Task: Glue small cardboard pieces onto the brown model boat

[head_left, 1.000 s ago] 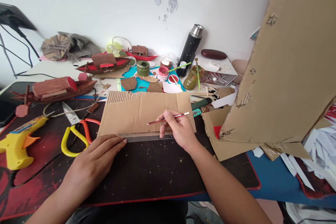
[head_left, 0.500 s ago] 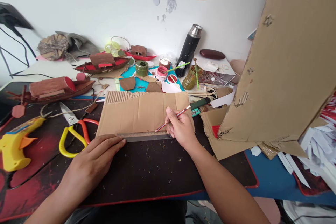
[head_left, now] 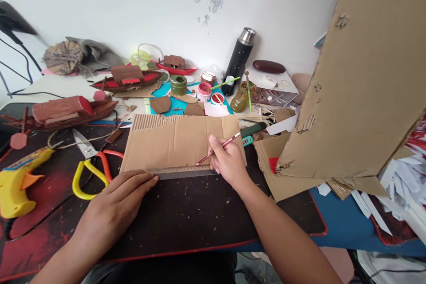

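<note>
While the right hand [head_left: 229, 162] pinches a red pencil [head_left: 218, 148] in a closed grip, the pencil slants down to the left and its tip meets the top edge of a metal ruler [head_left: 181, 171]. That ruler lies flat along the near edge of a brown cardboard sheet [head_left: 173, 142], which rests on the dark mat of the bench [head_left: 199, 217]. At the ruler's left end the left hand [head_left: 116, 206] lies palm down with fingers stretched out, grasping nothing, its fingertips pressing on or just beside the ruler's end. Left of the sheet, scissors with yellow and orange handles [head_left: 91, 171] lie flat, and farther left a yellow glue gun [head_left: 18, 179] rests near the bench edge. Behind these stand two red-and-brown model boats [head_left: 66, 111], one nearer and one farther back. Beyond the sheet sit small paint pots [head_left: 206, 91], a green jar [head_left: 178, 84] and a black flask [head_left: 240, 60] with a steel cap, upright near the white wall. On the right, a large cardboard panel [head_left: 372, 75] leans tilted over scraps of card and white paper strips.
</note>
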Demonstrator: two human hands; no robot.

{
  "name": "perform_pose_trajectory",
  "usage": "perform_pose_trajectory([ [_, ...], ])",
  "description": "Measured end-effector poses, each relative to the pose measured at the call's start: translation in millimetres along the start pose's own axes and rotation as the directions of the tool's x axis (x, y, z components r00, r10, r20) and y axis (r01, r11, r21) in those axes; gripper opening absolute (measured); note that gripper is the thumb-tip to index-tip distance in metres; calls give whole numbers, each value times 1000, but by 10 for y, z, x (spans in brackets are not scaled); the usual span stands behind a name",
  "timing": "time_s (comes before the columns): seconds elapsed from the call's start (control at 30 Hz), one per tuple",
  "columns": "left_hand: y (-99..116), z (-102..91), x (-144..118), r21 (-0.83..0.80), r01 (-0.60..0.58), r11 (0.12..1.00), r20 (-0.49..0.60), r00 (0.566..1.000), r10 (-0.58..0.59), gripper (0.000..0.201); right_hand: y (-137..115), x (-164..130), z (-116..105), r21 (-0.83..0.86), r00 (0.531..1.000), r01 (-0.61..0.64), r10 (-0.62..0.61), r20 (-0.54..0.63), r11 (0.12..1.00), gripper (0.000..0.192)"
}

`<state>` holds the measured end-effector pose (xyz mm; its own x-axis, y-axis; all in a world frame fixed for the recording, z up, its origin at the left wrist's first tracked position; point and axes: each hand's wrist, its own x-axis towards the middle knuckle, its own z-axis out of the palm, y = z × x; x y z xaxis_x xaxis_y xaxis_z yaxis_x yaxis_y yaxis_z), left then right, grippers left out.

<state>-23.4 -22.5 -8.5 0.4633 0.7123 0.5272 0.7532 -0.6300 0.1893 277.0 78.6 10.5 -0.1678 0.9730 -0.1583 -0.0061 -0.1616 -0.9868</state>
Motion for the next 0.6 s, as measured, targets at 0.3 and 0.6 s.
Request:
perform_pose_trajectory([
  [0.3, 15, -10, 19, 19, -19, 1000, 0, 1000, 19, 32, -8, -8, 9, -61, 1000, 12, -13, -16, 998, 77],
  [0.6, 14, -10, 14, -2, -10, 1000, -9, 1000, 10, 32, 17, -5, 7, -74, 1000, 12, -14, -18, 997, 77],
])
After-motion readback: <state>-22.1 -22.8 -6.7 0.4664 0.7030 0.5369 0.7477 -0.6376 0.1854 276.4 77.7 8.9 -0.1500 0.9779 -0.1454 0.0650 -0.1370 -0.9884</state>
